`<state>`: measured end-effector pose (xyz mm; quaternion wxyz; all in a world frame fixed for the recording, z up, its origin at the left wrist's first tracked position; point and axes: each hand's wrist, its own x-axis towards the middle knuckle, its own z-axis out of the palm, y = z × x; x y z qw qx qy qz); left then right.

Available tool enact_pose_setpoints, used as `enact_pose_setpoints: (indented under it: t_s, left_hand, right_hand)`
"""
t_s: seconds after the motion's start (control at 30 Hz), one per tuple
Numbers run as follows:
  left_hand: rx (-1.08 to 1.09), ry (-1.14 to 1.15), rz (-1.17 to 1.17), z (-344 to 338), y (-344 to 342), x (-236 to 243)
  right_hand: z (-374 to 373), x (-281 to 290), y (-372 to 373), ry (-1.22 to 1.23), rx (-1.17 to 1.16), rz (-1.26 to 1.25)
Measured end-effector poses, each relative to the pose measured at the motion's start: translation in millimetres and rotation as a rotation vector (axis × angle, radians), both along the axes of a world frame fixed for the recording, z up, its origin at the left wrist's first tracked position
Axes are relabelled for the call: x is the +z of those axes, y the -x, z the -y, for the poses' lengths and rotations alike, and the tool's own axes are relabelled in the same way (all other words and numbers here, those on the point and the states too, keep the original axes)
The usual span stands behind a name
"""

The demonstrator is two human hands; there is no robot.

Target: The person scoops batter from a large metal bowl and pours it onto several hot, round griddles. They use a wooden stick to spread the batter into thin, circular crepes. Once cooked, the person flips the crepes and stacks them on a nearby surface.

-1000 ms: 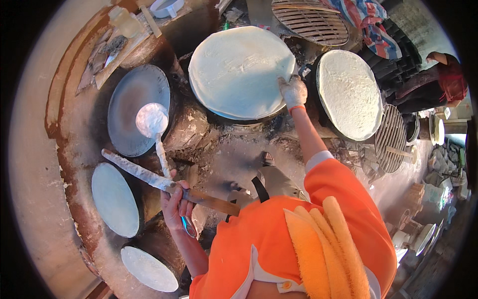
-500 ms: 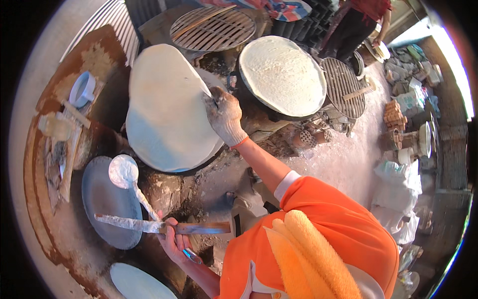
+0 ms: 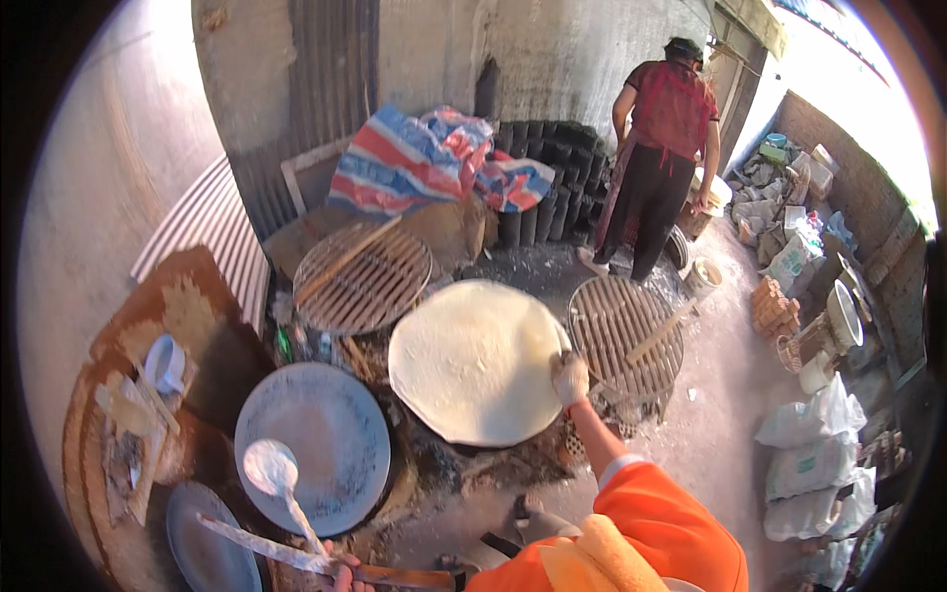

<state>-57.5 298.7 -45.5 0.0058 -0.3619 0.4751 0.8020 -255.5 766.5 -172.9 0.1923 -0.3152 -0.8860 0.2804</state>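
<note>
At the lower edge my left hand is closed around a batter-coated ladle and a long, batter-smeared stick with a brown wooden handle. The ladle's bowl hangs over a bare round griddle. A large, pale round flatbread covers the middle griddle, its rim slightly folded. At the flatbread's right edge is my right hand, in a dirty whitish knitted glove, with its fingers closed on that edge. The fingertips are partly hidden.
Slatted round racks stand behind left and at right, each with a stick. Another griddle lies low at left, near a white-blue pot. A co-worker bends at the back. White bags line the right.
The view has swung up and right. My right hand has moved from the left griddle to the middle one; the sheet it held has left the left griddle. My left hand keeps its tools.
</note>
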Motion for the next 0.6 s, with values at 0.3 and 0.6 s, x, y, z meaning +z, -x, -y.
enact_pose_setpoints:
  t_s: [0.3,0.6]
  left_hand:
    - [-0.1,-0.034,-0.108,-45.2,15.6,15.3]
    - [-0.42,-0.024,-0.169,-27.7,42.1,39.5]
  right_hand:
    - [1.9,33.9,13.4,-0.186,0.042,0.468]
    - [132.1,-16.3,-59.7,-0.757,0.765,0.333]
